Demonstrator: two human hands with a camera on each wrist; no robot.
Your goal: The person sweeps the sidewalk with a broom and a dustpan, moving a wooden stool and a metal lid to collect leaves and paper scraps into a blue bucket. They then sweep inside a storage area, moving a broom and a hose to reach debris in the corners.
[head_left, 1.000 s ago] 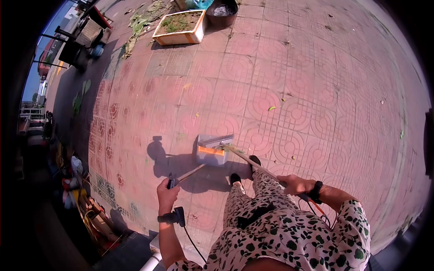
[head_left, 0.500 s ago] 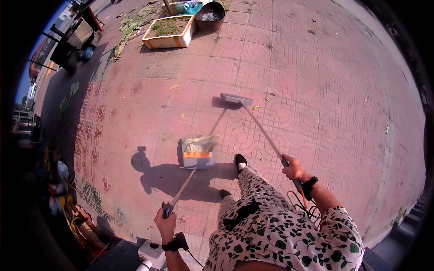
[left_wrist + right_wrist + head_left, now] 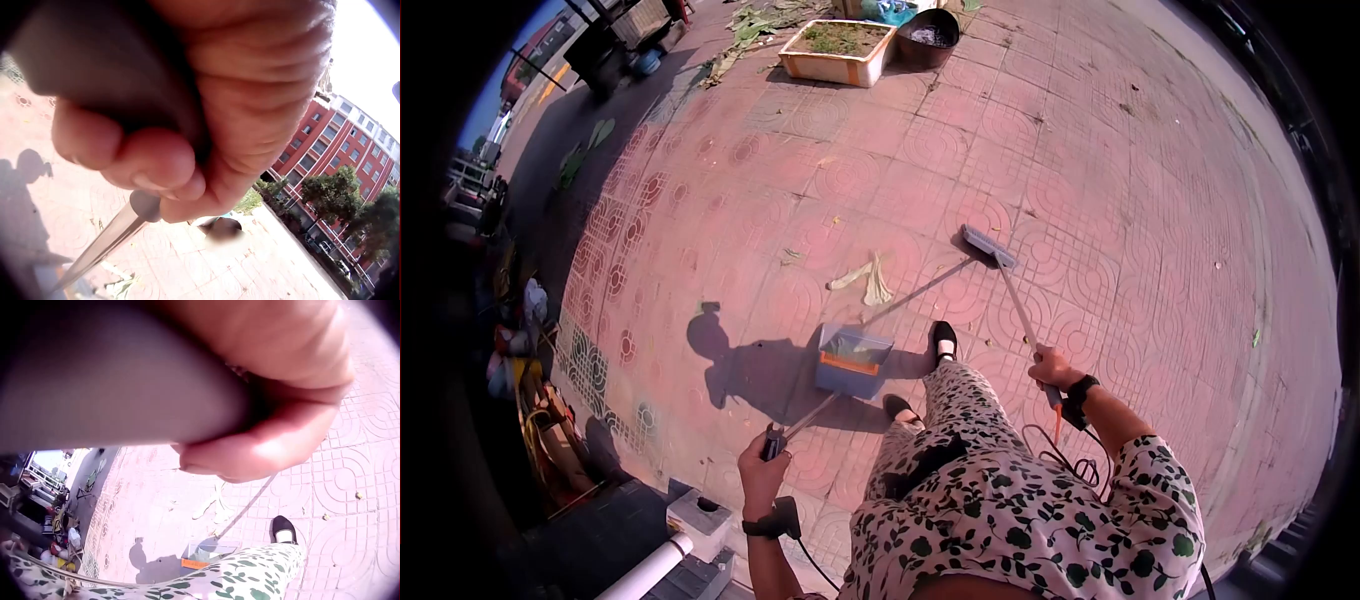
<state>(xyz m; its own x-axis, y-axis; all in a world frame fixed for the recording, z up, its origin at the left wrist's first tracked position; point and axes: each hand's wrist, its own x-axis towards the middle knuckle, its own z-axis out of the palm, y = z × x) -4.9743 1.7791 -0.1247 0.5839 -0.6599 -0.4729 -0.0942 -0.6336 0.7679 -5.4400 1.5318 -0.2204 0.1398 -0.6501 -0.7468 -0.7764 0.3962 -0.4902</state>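
Note:
My left hand (image 3: 762,470) grips the dark handle end of a dustpan (image 3: 855,380), its fingers wrapped around it in the left wrist view. The grey dustpan has an orange toothed strip (image 3: 848,362) and some pale green scraps inside. With my right hand (image 3: 1055,370) I hold a broom by its grey grip (image 3: 125,381), fingers curled around it. Out to the front right, the broom head (image 3: 988,246) is over the tiles, its shadow stretching toward the dustpan. Pale, limp leaf pieces (image 3: 874,281) lie on the paving between the dustpan and broom head.
Red patterned tiles (image 3: 1100,250) spread all around. A white planter box (image 3: 840,68) and a dark bucket (image 3: 928,42) stand at the far side, dry leaves (image 3: 750,30) beside them. My shoes (image 3: 943,340) are just right of the dustpan. Clutter (image 3: 550,420) lines the left.
The broom head has gone from over the dustpan to out front right. Pale leaf pieces, at the dustpan's mouth half a second ago, now lie on the tiles ahead of it.

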